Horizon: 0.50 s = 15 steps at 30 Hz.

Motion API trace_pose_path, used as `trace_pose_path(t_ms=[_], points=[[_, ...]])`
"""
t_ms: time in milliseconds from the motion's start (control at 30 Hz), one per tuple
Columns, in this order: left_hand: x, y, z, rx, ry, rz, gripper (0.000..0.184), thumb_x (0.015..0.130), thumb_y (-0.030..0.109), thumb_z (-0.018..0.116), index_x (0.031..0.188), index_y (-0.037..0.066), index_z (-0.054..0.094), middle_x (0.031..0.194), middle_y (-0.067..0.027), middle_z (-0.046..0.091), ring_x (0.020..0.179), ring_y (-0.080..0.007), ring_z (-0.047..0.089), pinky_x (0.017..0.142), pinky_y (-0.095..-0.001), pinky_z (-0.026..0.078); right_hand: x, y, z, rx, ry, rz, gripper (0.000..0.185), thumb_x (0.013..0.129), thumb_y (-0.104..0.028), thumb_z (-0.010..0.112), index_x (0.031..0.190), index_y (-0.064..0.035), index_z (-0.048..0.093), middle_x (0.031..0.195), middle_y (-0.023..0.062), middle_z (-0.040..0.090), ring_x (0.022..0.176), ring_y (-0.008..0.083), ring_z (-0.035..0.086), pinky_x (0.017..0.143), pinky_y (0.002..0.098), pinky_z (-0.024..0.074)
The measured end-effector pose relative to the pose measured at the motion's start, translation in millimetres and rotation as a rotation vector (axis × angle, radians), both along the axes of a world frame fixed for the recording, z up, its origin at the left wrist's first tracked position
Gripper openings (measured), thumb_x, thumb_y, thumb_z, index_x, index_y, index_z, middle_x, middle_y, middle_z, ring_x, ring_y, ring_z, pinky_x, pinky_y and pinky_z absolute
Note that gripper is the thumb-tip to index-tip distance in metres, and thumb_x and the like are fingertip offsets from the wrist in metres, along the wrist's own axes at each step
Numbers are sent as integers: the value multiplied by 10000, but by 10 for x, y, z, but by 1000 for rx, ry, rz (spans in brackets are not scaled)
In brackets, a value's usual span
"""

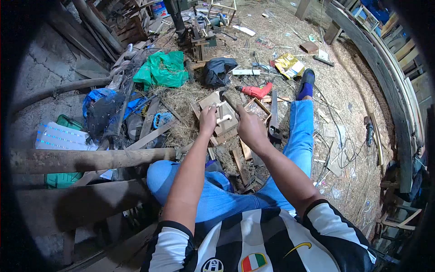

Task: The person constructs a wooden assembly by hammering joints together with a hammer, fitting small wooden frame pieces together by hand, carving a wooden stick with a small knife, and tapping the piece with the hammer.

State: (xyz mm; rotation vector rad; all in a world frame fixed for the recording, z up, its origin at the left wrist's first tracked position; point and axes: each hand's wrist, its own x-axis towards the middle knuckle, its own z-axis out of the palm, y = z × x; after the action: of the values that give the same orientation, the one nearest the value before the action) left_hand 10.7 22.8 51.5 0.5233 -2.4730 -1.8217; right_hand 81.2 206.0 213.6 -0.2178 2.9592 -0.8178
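While the right hand (251,129) is clamped on the lower end of a hammer-like tool (232,102), the left hand (208,120) has its fingers curled at the left side of a wooden piece (226,127). I cannot tell whether these fingers grip it or only rest against it, because they are partly hidden and small in this view.

The tool extends forward from the right fist, above the wooden piece. It has a brownish shaft and a dark end, which seems to be a metal head. Its long axis runs diagonally, and the dark end points forward and to the person's left.

The wooden piece lies between the two hands and a little ahead of them, near the floor. It is pale, flat and blocky, and its longer side runs roughly forward. A whitish strip (223,119) crosses it, nearly sideways, beside the left hand.

Further out, a red drill (259,90) lies just ahead of the right hand. A black bag (219,72) is beyond the wooden piece, with a green plastic sheet (164,70) to its left.
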Motion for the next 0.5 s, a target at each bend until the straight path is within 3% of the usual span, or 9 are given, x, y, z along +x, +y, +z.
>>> trace_pose_path(t_ms=[100,233,400,500], points=[[35,3,-6,-1,0,-12,480,975,418,524,835,-31,618,719,-187,610,722,-322,598,686,-448,442,16,-33,9,15,-104,-25,224,980,-161,491,1178,-58,499,888,275,681,841,466,676,717,579,513],[72,20,115,-33,4,-11,490,979,433,523,832,-24,621,731,-196,620,730,-332,609,690,-445,446,-20,12,-70,-35,-85,-20,233,967,-147,517,1171,-35,502,895,284,677,848,478,668,726,577,509],[68,28,167,-73,-33,13,493,978,437,526,877,-34,631,807,-232,657,783,-374,635,728,-453,462,-68,58,-282,-251,114,-39,334,932,-130,584,1215,34,516,936,316,664,894,500,643,796,562,499],[-10,-1,-91,1,-27,42,491,978,430,527,915,-45,634,815,-237,659,799,-385,640,741,-461,467,-74,-4,-142,-410,142,-86,389,943,-163,582,1290,-2,512,966,314,665,931,491,637,825,559,490]])
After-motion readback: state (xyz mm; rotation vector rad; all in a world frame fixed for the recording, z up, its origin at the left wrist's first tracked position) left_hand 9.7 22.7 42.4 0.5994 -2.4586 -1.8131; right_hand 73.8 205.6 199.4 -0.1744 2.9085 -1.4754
